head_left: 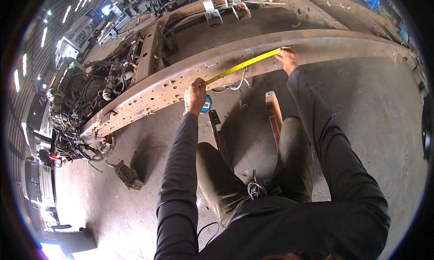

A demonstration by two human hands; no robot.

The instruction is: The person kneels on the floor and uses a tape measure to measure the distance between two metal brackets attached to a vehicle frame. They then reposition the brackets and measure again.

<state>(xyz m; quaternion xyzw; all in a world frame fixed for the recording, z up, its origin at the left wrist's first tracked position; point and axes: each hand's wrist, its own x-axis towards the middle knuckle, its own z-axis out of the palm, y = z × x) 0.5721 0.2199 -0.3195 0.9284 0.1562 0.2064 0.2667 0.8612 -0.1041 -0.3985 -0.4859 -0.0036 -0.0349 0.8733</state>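
Note:
A yellow tape measure blade (242,65) is stretched along the side of a rusty steel vehicle frame rail (181,81). My left hand (195,97) is closed at the blade's left end, by the tape's round blue case (206,104), which shows partly behind the hand. My right hand (288,59) pinches the blade's other end against the rail, near its upper edge. Below the blade, a pale cable (239,84) hangs from the rail. Rows of holes and bolts dot the rail's left part.
An engine with tangled wiring (86,86) fills the frame's left end. Two metal brackets (272,108) (215,124) stand by my legs. A dark metal part (128,175) hangs low at the left, above the concrete floor (361,106). A second rail (312,13) runs behind.

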